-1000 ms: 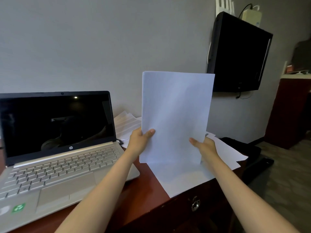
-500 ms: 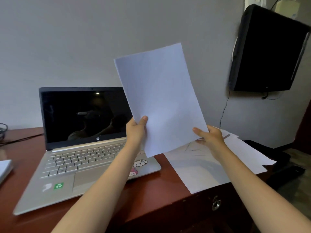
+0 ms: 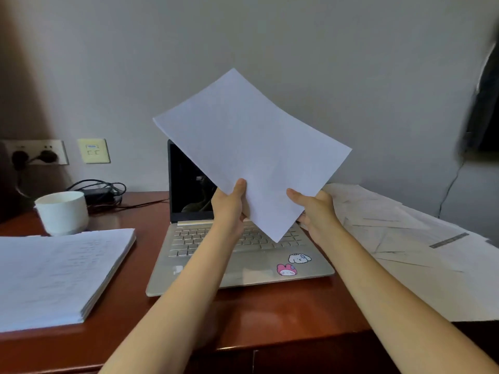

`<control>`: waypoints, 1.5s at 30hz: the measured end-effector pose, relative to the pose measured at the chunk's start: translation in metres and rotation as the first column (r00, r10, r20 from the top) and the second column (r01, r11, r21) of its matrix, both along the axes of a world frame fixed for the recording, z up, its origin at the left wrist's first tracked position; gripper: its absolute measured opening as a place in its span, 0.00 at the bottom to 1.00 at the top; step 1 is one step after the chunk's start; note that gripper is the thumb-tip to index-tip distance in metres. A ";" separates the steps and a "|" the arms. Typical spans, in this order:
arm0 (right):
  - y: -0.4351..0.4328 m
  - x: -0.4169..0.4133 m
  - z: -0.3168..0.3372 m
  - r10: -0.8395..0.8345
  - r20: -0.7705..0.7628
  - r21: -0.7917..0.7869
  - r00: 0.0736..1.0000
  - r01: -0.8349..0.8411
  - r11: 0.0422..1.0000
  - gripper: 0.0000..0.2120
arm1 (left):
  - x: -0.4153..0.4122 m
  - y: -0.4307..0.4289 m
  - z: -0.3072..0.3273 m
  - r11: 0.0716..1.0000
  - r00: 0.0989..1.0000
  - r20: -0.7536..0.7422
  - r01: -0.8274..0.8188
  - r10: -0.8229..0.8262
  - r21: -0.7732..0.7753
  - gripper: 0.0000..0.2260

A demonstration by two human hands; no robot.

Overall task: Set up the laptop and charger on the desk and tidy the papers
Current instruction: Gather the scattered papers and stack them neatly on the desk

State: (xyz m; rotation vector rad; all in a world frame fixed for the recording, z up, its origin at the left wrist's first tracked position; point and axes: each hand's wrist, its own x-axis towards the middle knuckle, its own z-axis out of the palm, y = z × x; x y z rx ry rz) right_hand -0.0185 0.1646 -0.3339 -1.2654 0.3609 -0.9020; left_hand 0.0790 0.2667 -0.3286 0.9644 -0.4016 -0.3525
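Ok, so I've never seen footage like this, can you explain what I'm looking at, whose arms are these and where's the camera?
There is no machine. The camera sits on a person's head and looks forward and down, so the bare arms are the wearer's own. The left hand and right hand both pinch white paper, held tilted above an open laptop. On the desk lie a paper stack and a white cup at left, a black charger behind, and loose sheets at right.

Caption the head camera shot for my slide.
Left hand and right hand hold a sheet over the open laptop; stack to its left, loose papers to its right.
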 end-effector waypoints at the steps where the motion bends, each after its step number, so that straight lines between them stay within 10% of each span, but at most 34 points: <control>1: 0.006 0.008 0.000 0.008 -0.006 -0.008 1.000 -0.008 1.000 0.12 | 0.007 0.011 0.000 1.000 1.000 0.012 -0.016 0.016 0.021 0.12; 26: 0.198 0.160 -0.020 0.478 -0.171 0.043 0.862 -0.478 0.877 0.15 | 0.088 0.258 -0.039 0.844 0.862 0.016 -0.499 0.506 0.199 0.11; 45: 0.229 0.194 -0.061 0.441 -0.632 0.068 0.637 -0.521 0.851 0.11 | 0.091 0.299 -0.071 0.832 0.854 -0.201 -0.370 0.479 0.413 0.13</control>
